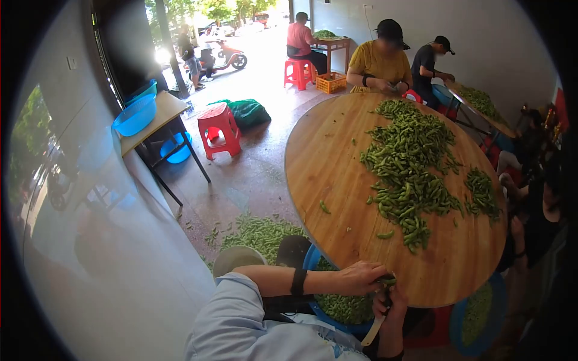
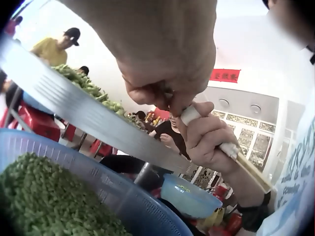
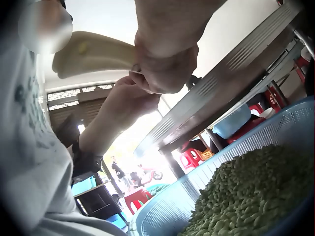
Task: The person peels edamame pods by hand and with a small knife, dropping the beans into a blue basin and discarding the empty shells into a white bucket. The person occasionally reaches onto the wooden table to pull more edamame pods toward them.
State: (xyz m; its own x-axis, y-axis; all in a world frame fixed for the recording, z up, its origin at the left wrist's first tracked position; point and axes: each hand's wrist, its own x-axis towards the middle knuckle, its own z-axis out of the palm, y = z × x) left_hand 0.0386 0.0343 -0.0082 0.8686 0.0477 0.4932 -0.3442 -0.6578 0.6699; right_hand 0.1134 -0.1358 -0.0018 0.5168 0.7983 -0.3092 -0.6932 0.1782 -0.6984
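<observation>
- Head view: pinching a green pod (image 1: pixel 390 280) with the left hand (image 1: pixel 361 278), at the near edge of the worktop (image 1: pixel 325 156).
- Gripping a pale handle (image 1: pixel 374 331) in the right hand (image 1: pixel 392 304).
- With loose pods (image 1: pixel 409 156) heaped on the worktop.

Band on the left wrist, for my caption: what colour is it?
Black; the band shows best head-on.

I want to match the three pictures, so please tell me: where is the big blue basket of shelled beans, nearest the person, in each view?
Head: blue basket at bottom centre, partly hidden.
Left wrist: blue basket large at bottom left.
Right wrist: blue basket large at bottom right.
Shared landmark: the edge of the round table.
</observation>
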